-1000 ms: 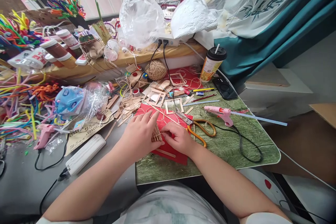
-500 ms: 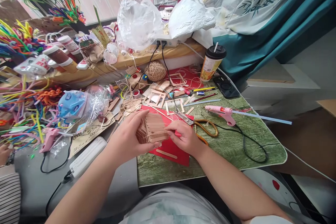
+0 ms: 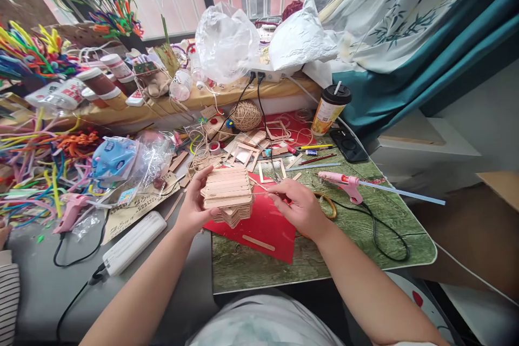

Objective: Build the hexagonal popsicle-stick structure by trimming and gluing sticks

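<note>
My left hand (image 3: 195, 206) is closed around a small craft-stick structure (image 3: 227, 186), its flat slatted face turned up and its stacked, zigzag-edged side toward me. At the right of it, my right hand (image 3: 298, 205) pinches a thin pale strand (image 3: 261, 193) that runs to the edge of the structure; whether it is twine cannot be made out. Beneath both hands lies a red sheet (image 3: 263, 221) with a single craft stick (image 3: 258, 243) on it. Scissors with orange handles (image 3: 329, 206) are partly hidden behind my right hand.
A pink glue gun (image 3: 344, 184) with a long glue stick rests at the right, its black cord trailing. Loose craft sticks, a twine ball (image 3: 245, 114), a lidded cup (image 3: 329, 111) and a phone (image 3: 349, 145) stand behind. A white power strip (image 3: 133, 243) and pipe cleaners lie left. Another person's striped sleeve (image 3: 8, 297) shows.
The structure has been turned so its slatted face shows more squarely, with the stacked side now below it. My right hand has shifted slightly right, and the view has moved a little.
</note>
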{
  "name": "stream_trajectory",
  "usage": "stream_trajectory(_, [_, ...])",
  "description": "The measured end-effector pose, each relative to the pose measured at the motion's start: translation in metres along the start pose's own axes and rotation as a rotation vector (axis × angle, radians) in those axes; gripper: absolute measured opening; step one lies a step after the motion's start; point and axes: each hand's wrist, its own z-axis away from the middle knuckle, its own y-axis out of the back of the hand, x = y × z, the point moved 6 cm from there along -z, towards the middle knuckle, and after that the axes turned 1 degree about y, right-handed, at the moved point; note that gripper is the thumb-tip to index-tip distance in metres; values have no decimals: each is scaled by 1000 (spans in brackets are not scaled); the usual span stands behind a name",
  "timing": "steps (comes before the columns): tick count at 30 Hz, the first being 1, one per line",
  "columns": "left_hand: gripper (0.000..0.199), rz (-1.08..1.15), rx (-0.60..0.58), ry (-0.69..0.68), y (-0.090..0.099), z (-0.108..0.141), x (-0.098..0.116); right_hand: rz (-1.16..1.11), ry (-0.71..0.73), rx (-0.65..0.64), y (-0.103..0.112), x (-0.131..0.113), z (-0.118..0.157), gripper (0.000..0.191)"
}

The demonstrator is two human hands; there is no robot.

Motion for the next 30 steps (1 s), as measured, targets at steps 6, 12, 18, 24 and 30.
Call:
stream_trajectory(6, [109, 116, 17, 13, 11, 3, -22, -8, -87, -36, -16, 13, 5, 13])
stream_trajectory(12, [110, 47, 15, -3, 18, 3, -32, -24, -105, -45, -29, 20, 9, 12])
stream_trajectory(18, [109, 52, -2, 28, 16, 4, -41, -74, -150, -70, -38, 28, 14, 12])
stream_trajectory(24, [106, 219, 36, 70, 0, 4, -38, -202, -269, -120, -55, 31, 21, 15])
stream_trajectory(30, [91, 352, 53, 122, -16, 3, -32, -250, -211, -22, -50, 22, 24, 17])
